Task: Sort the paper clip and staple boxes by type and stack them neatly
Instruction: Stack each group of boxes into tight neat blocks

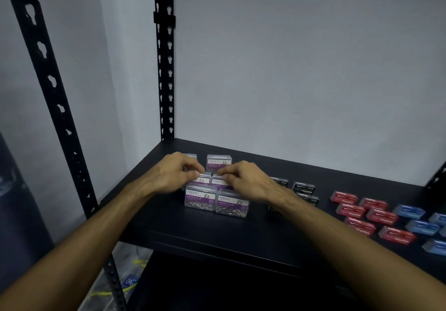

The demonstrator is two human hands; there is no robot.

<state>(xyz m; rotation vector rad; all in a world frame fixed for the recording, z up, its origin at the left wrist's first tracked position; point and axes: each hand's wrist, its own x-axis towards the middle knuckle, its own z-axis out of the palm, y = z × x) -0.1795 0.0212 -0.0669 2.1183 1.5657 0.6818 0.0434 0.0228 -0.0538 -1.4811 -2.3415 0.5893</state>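
Observation:
Several clear paper clip boxes with purple labels stand in rows on the black shelf (169, 216). Two sit in front (200, 198) (232, 205), two in the middle row, and more behind (219, 162). My left hand (173, 172) pinches the top of the middle-left paper clip box (202, 180). Fingertips of my right hand (246, 180) pinch the middle-right paper clip box (218, 182). Black staple boxes (303, 188) lie right of my right hand, then red staple boxes (354, 210) and blue staple boxes (421, 226) farther right.
Two black perforated uprights (164, 69) (48, 81) frame the shelf's left side. A grey wall stands behind. Below the shelf at the left lies clear plastic packaging with yellow bits (130, 279). Bare shelf surface lies in front of the paper clip boxes.

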